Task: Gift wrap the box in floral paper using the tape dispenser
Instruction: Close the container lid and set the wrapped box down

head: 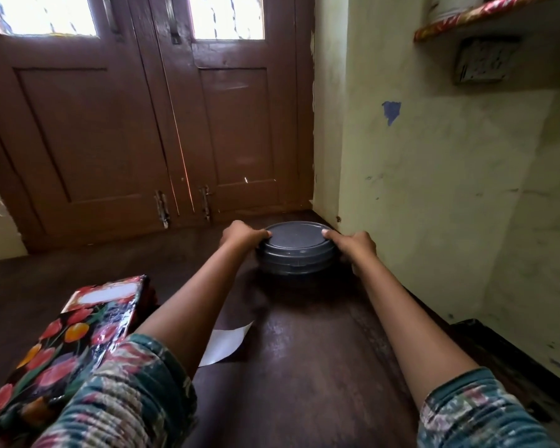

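Together, our left hand (241, 237) and right hand (356, 245) clasped the round grey lidded plastic container (295, 248) on the dark wooden tabletop (304, 367); the floral-wrapped box (68, 344) lay nearby.

Brown double doors (136, 124) with bright panes, pale yellow scuffed wall (434, 189), dark wooden surface (304, 367).

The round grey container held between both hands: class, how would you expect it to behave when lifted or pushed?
The container looks like hard plastic, so probably stiff. It is wide, low and flat-lidded, so it should slide rather than tip or roll. The left hand and right hand both grip its smooth rim, which may be slippery; its weight cannot be judged.
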Demonstrator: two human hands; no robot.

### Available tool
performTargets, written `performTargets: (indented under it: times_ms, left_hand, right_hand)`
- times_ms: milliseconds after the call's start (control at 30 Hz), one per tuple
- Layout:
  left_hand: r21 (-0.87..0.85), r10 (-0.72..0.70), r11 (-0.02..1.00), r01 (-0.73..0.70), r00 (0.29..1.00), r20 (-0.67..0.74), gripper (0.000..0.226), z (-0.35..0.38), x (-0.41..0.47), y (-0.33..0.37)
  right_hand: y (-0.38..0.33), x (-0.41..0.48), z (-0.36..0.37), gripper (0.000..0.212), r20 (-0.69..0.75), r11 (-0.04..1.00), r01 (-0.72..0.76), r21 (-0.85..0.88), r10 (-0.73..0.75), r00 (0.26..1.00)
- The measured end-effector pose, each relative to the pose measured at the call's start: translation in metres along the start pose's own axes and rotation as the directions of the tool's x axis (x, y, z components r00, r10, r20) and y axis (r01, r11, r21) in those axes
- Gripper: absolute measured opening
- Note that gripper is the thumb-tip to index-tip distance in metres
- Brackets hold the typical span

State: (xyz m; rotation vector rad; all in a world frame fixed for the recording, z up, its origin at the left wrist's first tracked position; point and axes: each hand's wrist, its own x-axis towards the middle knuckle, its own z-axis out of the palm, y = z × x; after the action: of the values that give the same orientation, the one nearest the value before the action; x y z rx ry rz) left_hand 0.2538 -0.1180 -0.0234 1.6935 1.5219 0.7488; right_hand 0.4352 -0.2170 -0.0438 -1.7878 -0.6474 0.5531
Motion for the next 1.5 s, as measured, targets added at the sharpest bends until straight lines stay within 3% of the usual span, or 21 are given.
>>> performTargets:
  times_ms: [67, 133, 233, 400, 767, 867, 900, 967, 1067, 1167, 1300, 1500]
  left_hand:
    - [-0.081, -0.075, 0.993, 0.084, 0.991, 0.113, 0.049, -0.001, 0.001, 0.003]
    - [-0.141, -0.143, 0.973, 0.180, 0.960, 0.240, 0.032, -0.002, -0.003, 0.005]
    - [-0.141, -0.192, 0.958, 0.249, 0.925, 0.329, 0.029, -0.005, -0.008, 0.005]
    - [-0.227, -0.225, 0.922, 0.315, 0.910, 0.350, 0.027, -0.004, -0.006, 0.002]
    - [-0.313, -0.202, 0.895, 0.317, 0.915, 0.349, 0.020, 0.008, -0.005, -0.001]
    - [-0.389, -0.212, 0.856, 0.340, 0.918, 0.334, 0.010, 0.011, -0.009, -0.001]
    - [-0.423, -0.224, 0.839, 0.341, 0.926, 0.302, 0.016, 0.011, -0.009, -0.001]
    - [-0.456, -0.237, 0.834, 0.312, 0.947, 0.215, 0.042, 0.011, -0.010, -0.003]
    - [-0.411, -0.210, 0.881, 0.235, 0.972, 0.104, 0.052, 0.012, -0.012, -0.005]
    - [-0.281, -0.119, 0.951, 0.125, 0.992, 0.037, 0.060, 0.007, -0.027, -0.004]
    - [-0.060, 0.093, 0.994, -0.096, 0.995, -0.043, 0.044, -0.012, -0.059, -0.001]
    - [0.049, 0.284, 0.959, -0.280, 0.951, -0.120, 0.036, -0.053, -0.124, -0.006]
  right_hand:
    - [-0.001, 0.003, 0.001, 0.057, 0.034, 0.996, -0.057, 0.065, 0.055, 0.998]
    - [-0.003, 0.005, 0.001, 0.065, 0.119, 0.979, -0.129, 0.161, 0.111, 0.987]
    - [-0.003, 0.007, 0.000, 0.061, 0.203, 0.960, -0.182, 0.214, 0.139, 0.969]
    - [0.001, 0.010, 0.007, 0.061, 0.151, 0.959, -0.188, 0.214, 0.158, 0.976]
    - [0.003, 0.012, 0.012, 0.058, 0.061, 0.949, -0.190, 0.254, 0.180, 0.982]
    - [0.004, 0.007, 0.011, 0.062, 0.056, 0.956, -0.174, 0.238, 0.165, 0.985]
    - [0.003, 0.003, 0.010, 0.063, 0.052, 0.959, -0.170, 0.225, 0.162, 0.985]
    - [0.003, -0.002, 0.011, 0.063, 0.033, 0.972, -0.144, 0.187, 0.140, 0.990]
    - [-0.003, -0.018, 0.004, 0.060, -0.027, 0.999, -0.044, 0.012, 0.044, 0.999]
    - [-0.009, -0.034, -0.003, 0.067, 0.032, 0.978, 0.050, -0.201, -0.045, 0.999]
    - [-0.014, -0.057, -0.008, 0.059, 0.014, 0.929, 0.188, -0.318, -0.194, 0.981]
    - [-0.020, -0.119, -0.010, 0.056, 0.022, 0.890, 0.401, -0.217, -0.407, 0.913]
